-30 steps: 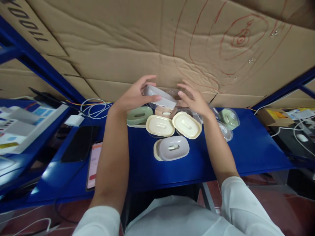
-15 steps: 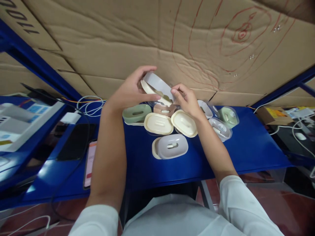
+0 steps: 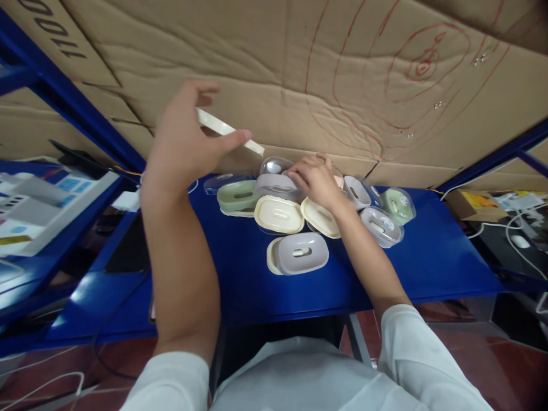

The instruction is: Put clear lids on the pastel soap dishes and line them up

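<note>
My left hand [image 3: 184, 142] is raised above the blue table and grips a cream oval tray [image 3: 222, 127], seen nearly edge-on between thumb and fingers. Below it, my right hand [image 3: 315, 180] has its curled fingers on the right end of a grey oval plastic shell [image 3: 276, 185]. Behind this shell stands a clear plastic cover [image 3: 274, 165]. A green slotted shell [image 3: 237, 196] is to its left. Two cream oval trays [image 3: 278, 214] lie in front, the right one partly under my right forearm. Nearest me sits a grey slotted shell [image 3: 306, 252] overlapping a cream piece.
Right of my hand are a white slotted shell [image 3: 357, 191], a clear-covered grey box [image 3: 381, 225] and a clear-covered green box [image 3: 399, 205]. A cardboard wall [image 3: 240, 51] closes off the back. Blue metal posts [image 3: 72, 91] and cables flank the table [image 3: 240, 279].
My left hand has moved left and up, taking the cream tray away from the grey shell. My right hand has lowered with the grey shell to the row on the table.
</note>
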Action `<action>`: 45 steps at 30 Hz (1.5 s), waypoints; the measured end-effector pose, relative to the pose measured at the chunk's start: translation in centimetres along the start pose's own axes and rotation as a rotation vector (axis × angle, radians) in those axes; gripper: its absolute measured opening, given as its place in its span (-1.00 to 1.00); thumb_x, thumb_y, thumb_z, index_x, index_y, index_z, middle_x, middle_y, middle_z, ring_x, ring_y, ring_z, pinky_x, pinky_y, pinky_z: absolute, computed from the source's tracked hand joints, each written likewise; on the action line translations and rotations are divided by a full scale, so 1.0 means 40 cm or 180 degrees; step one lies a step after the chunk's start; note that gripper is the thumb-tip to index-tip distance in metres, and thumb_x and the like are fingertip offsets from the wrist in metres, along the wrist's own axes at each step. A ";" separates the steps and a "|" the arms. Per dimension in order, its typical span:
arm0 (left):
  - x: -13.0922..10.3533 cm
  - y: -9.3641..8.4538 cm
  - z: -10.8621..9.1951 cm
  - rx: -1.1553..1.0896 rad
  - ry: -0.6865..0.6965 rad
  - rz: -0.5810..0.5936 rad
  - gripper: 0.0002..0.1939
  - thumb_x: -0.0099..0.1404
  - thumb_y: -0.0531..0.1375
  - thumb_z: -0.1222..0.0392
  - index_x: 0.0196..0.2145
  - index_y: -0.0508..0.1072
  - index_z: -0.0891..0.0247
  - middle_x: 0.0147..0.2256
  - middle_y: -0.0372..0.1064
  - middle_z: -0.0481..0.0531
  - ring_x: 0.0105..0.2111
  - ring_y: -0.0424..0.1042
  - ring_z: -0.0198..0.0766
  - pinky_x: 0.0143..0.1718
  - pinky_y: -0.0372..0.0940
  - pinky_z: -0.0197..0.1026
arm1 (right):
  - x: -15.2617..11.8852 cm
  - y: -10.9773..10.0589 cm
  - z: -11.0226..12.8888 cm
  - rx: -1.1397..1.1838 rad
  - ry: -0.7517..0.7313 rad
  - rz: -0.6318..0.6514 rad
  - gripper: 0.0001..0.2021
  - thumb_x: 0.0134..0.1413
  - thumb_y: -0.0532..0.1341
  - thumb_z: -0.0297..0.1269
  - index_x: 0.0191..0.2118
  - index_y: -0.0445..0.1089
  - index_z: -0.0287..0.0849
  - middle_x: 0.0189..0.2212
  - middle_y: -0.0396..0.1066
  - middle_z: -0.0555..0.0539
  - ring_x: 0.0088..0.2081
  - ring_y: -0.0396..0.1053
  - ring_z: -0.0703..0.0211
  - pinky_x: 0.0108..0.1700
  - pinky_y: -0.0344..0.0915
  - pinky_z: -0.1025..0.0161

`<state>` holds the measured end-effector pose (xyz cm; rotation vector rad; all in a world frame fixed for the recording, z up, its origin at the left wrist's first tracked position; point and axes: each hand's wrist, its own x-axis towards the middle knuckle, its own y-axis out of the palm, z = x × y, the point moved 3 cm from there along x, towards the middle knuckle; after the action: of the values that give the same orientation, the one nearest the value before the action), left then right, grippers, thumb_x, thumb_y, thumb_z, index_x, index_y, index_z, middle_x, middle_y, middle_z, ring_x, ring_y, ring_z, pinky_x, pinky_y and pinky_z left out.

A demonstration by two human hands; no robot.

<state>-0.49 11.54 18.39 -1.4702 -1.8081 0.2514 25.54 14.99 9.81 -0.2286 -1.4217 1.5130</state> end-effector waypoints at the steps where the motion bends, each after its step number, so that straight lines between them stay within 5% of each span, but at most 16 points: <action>1: 0.001 0.011 -0.007 -0.0057 0.0027 0.0057 -0.16 0.19 0.40 -0.33 0.34 0.31 -0.09 0.35 0.33 -0.15 0.35 0.27 0.09 0.31 0.30 0.10 | 0.001 0.008 0.007 -0.0120 0.0037 0.0020 -0.67 0.55 0.08 -0.12 -0.14 0.56 -0.10 -0.11 0.60 -0.14 0.04 0.46 -0.11 0.41 -0.05 -0.26; 5: 0.010 0.063 -0.007 -0.0245 0.0135 0.0393 -0.17 0.19 0.40 -0.31 0.33 0.35 -0.03 0.34 0.34 -0.09 0.28 0.33 0.07 0.25 0.33 0.07 | 0.001 -0.003 0.022 -0.0037 0.0141 -0.0019 -0.65 0.59 0.02 -0.10 0.02 0.53 -0.08 0.04 0.58 -0.14 0.15 0.42 -0.12 0.42 0.00 -0.25; 10: 0.024 0.141 0.007 -0.0833 0.0215 0.1067 -0.31 0.29 0.36 -0.28 0.27 0.43 0.04 0.10 0.53 -0.01 0.03 0.50 -0.06 0.07 0.44 -0.01 | -0.007 -0.086 0.023 0.0644 0.0148 -0.0373 -0.43 0.49 0.10 0.21 0.44 0.24 0.13 0.38 0.35 -0.05 0.39 0.25 -0.10 0.42 0.18 -0.13; 15: 0.034 0.184 0.034 -0.0750 0.0246 0.1607 -0.25 0.22 0.39 -0.27 0.28 0.43 0.04 0.09 0.55 0.02 0.05 0.52 -0.01 0.04 0.44 -0.02 | -0.011 -0.081 0.033 0.1240 -0.0280 0.0219 -0.58 0.50 0.16 0.16 0.19 0.51 0.04 0.21 0.55 -0.03 0.21 0.47 -0.02 0.30 0.34 -0.03; 19: 0.027 0.165 0.070 -0.0191 0.0259 0.2250 -0.18 0.13 0.44 -0.28 0.28 0.45 0.00 0.21 0.51 -0.02 0.12 0.49 0.01 0.17 0.39 0.00 | -0.016 -0.025 0.043 0.0632 -0.0350 0.0499 -0.68 0.54 0.15 -0.02 0.06 0.56 -0.08 0.03 0.62 -0.11 0.04 0.53 0.00 0.15 0.38 0.02; 23: 0.033 0.136 0.083 -0.0126 0.0192 0.1762 -0.30 0.27 0.32 -0.31 0.27 0.46 0.00 0.25 0.49 0.01 0.25 0.43 0.05 0.27 0.33 0.06 | -0.023 0.025 0.082 0.0104 -0.0416 0.0991 -0.79 0.47 0.24 -0.19 0.01 0.59 -0.12 0.02 0.62 -0.14 0.04 0.54 -0.10 0.18 0.34 -0.09; 25: 0.034 0.147 0.084 -0.0224 0.0192 0.1686 -0.35 0.32 0.29 -0.28 0.26 0.47 0.04 0.23 0.51 0.04 0.24 0.45 0.03 0.27 0.34 0.05 | -0.025 0.002 0.093 0.0231 -0.0443 0.0964 -0.78 0.45 0.25 -0.14 0.02 0.60 -0.05 0.05 0.62 -0.11 0.06 0.55 -0.11 0.21 0.36 -0.10; 28: 0.034 0.188 0.090 -0.0107 0.0002 0.2062 -0.40 0.33 0.29 -0.27 0.22 0.49 0.02 0.22 0.52 0.02 0.21 0.49 0.01 0.25 0.38 0.02 | -0.046 -0.119 0.046 0.0485 -0.0181 0.0459 -0.69 0.50 0.15 -0.01 0.09 0.58 0.07 0.10 0.60 -0.04 0.13 0.53 -0.08 0.26 0.40 -0.07; 31: 0.035 0.216 0.092 0.0243 -0.0165 0.2247 -0.39 0.31 0.31 -0.29 0.21 0.49 0.00 0.23 0.50 0.03 0.24 0.48 0.05 0.22 0.39 -0.01 | -0.136 -0.281 -0.088 -0.0123 0.0859 -0.0229 -0.58 0.48 0.09 0.08 0.15 0.55 0.03 0.19 0.55 -0.13 0.21 0.49 -0.08 0.34 0.33 -0.09; 34: 0.033 0.223 0.078 0.0328 -0.0112 0.2300 -0.37 0.36 0.30 -0.26 0.26 0.45 0.08 0.24 0.49 0.09 0.22 0.47 0.06 0.22 0.37 0.00 | -0.301 -0.361 -0.212 -0.0465 0.1552 -0.0162 -0.55 0.32 0.23 0.21 -0.09 0.61 -0.07 -0.01 0.62 -0.39 0.12 0.53 -0.34 0.24 0.32 -0.30; 36: 0.029 0.221 0.065 0.0261 -0.0051 0.2342 -0.36 0.40 0.28 -0.22 0.29 0.43 0.14 0.25 0.47 0.12 0.19 0.47 0.05 0.21 0.36 0.03 | -0.428 -0.356 -0.253 -0.0540 0.1855 -0.0006 -0.55 0.06 0.44 0.26 -0.22 0.62 -0.03 -0.18 0.63 -0.41 -0.01 0.57 -0.44 0.11 0.38 -0.32; 38: 0.025 0.218 0.051 0.0242 0.0001 0.2362 -0.37 0.42 0.28 -0.19 0.30 0.42 0.18 0.26 0.47 0.14 0.18 0.47 0.06 0.20 0.36 0.03 | -0.546 -0.319 -0.256 -0.0520 0.2068 0.0107 -0.48 -0.03 0.49 0.28 -0.10 0.63 0.01 -0.11 0.62 -0.42 0.00 0.58 -0.44 0.06 0.44 -0.25; 42: 0.012 0.221 0.022 0.0171 0.0199 0.2297 -0.43 0.45 0.23 -0.16 0.28 0.46 0.18 0.23 0.50 0.15 0.18 0.47 0.04 0.23 0.34 0.05 | -0.696 -0.231 -0.192 -0.0432 0.2171 0.0156 -0.21 0.28 0.24 0.36 0.42 0.33 -0.05 0.25 0.42 -0.34 0.25 0.45 -0.37 0.26 0.43 -0.30; 45: -0.001 0.229 -0.002 0.0020 0.0371 0.2252 -0.46 0.45 0.20 -0.16 0.26 0.48 0.12 0.19 0.52 0.11 0.17 0.48 0.01 0.24 0.34 0.06 | -0.723 -0.188 -0.142 -0.0618 0.1938 0.0083 -0.20 0.38 0.15 0.32 0.51 0.20 -0.07 0.42 0.20 -0.36 0.41 0.27 -0.36 0.38 0.31 -0.31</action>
<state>6.38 14.35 13.04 -2.0297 -1.1360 0.5032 47.27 -4.27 0.73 -0.7601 -1.0665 1.1800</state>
